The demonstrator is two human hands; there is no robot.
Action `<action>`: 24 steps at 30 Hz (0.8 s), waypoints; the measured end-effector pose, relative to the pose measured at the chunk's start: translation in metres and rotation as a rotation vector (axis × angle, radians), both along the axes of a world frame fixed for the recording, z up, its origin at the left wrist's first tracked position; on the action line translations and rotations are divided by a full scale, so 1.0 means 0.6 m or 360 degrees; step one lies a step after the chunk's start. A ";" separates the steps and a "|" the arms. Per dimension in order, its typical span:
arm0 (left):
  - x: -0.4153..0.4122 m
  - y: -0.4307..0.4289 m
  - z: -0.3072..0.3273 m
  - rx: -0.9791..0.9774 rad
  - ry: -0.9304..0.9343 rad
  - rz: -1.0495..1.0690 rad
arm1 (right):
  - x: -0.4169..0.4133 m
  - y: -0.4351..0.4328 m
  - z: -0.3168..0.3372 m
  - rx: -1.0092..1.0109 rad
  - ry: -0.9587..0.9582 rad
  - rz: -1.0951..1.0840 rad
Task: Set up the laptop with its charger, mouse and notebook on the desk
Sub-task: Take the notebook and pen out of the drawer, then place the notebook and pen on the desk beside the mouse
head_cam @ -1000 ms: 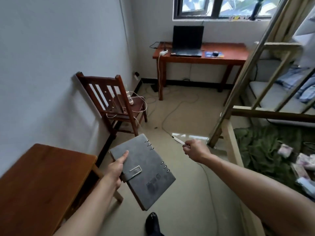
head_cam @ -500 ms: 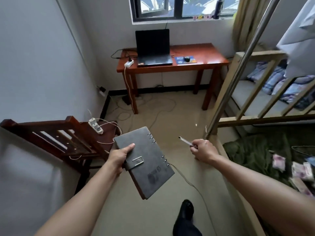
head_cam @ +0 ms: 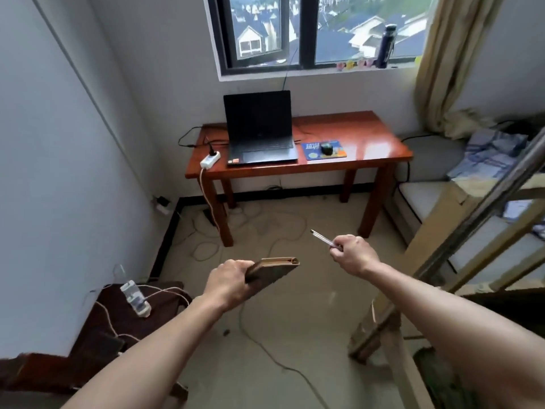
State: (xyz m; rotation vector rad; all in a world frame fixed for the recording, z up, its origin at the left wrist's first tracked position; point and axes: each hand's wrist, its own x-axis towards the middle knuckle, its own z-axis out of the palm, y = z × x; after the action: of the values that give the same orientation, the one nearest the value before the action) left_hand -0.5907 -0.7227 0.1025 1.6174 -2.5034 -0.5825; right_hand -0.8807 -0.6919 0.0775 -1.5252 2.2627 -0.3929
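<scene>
My left hand [head_cam: 228,280] grips a grey ring-bound notebook [head_cam: 272,271], now seen nearly edge-on over the floor. My right hand [head_cam: 351,255] pinches a silver pen [head_cam: 323,239] that points up and left. Ahead stands a red-brown wooden desk [head_cam: 374,143] under the window. On it an open black laptop [head_cam: 259,134] faces me, with a dark mouse [head_cam: 326,148] on a blue mouse pad [head_cam: 323,150] to its right. A white power strip [head_cam: 210,160] with a black plug lies on the desk's left end, its cable hanging down.
A dark wooden chair [head_cam: 118,314] with a second white power strip [head_cam: 135,298] and cords stands at my lower left by the wall. Cables trail across the floor [head_cam: 265,231]. A bunk bed frame and metal pole [head_cam: 472,231] line the right side.
I have walked closer to the desk, passing the chair. The notebook has tilted from face-up to nearly edge-on in my left hand. The pen stays in my right hand.
</scene>
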 end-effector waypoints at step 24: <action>-0.502 -0.763 0.003 -0.0601 -0.0367 -0.1044 | -0.451 -0.582 0.002 -0.0023 0.0151 -0.0545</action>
State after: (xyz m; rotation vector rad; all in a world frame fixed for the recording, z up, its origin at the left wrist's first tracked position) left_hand -0.8919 -1.1802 0.1045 0.7566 -3.0644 0.0557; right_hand -1.1515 -1.0414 0.0789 -1.1825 2.6071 -0.4392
